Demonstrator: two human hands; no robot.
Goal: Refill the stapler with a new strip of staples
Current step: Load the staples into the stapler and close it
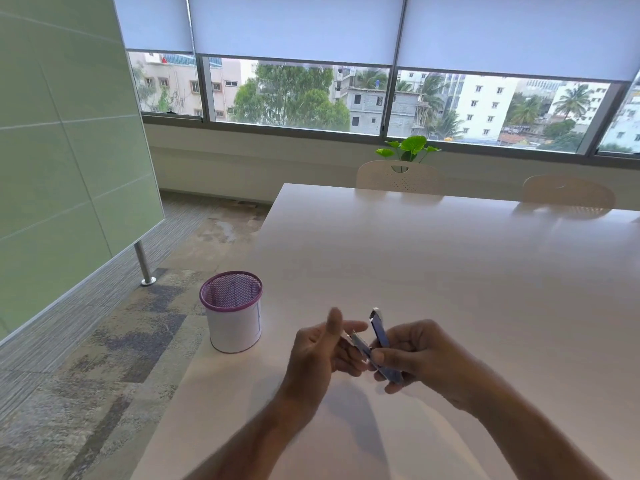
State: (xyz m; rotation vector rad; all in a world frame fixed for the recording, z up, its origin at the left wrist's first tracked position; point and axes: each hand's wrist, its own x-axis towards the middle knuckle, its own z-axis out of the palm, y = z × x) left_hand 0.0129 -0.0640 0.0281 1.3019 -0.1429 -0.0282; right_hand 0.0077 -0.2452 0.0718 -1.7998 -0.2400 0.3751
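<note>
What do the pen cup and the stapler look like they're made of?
Pen cup: likely metal mesh, purple, seen in the fine grid inside; a white sleeve hides the outer wall. Stapler: blue body, probably plastic or painted metal, with a shiny, metallic-looking tip.

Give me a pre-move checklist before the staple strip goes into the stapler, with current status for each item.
1. Stapler opened, top arm swung up: ok.
2. Right hand grips the stapler body: ok.
3. Left hand supports the lower front end, thumb raised: ok.
4. New staple strip in hand: cannot tell, none clearly visible.
5. Magazine channel empty: cannot tell, too small.
6. Stapler held above the table, apart from the mesh cup: ok.
</note>
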